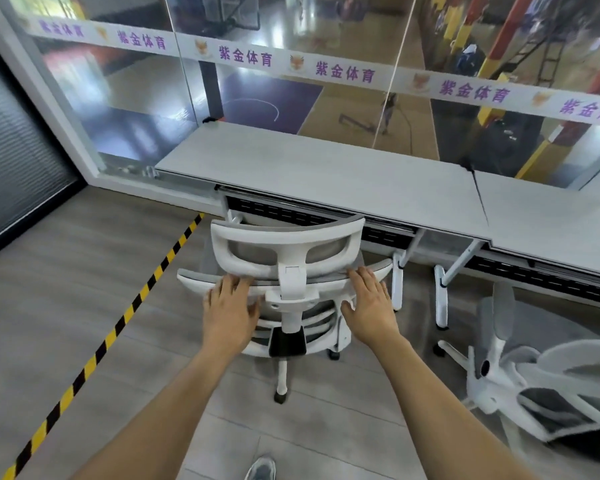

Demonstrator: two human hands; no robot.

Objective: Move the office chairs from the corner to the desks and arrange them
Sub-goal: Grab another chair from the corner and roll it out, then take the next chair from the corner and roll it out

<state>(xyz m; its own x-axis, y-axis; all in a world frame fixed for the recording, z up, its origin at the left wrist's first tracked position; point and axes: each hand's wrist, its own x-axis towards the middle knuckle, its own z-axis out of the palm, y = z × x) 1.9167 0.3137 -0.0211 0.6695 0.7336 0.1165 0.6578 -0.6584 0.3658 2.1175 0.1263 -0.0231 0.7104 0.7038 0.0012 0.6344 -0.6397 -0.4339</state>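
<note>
A white-framed office chair with grey mesh [288, 258] stands facing the grey desk [326, 174], its seat tucked partly under the desk's front edge. Both my hands rest on the top edge of its backrest, below the headrest. My left hand [231, 306] lies left of the central spine, fingers spread over the rim. My right hand [371, 303] lies right of the spine, fingers over the rim, thumb behind it. A second white and grey chair [534, 375] stands at the lower right, turned sideways.
A second desk [551, 209] joins the first on the right. White desk legs [440, 299] stand between the two chairs. A glass wall runs behind the desks. Yellow-black floor tape [118, 323] crosses diagonally at left. My shoe [262, 467] shows at the bottom.
</note>
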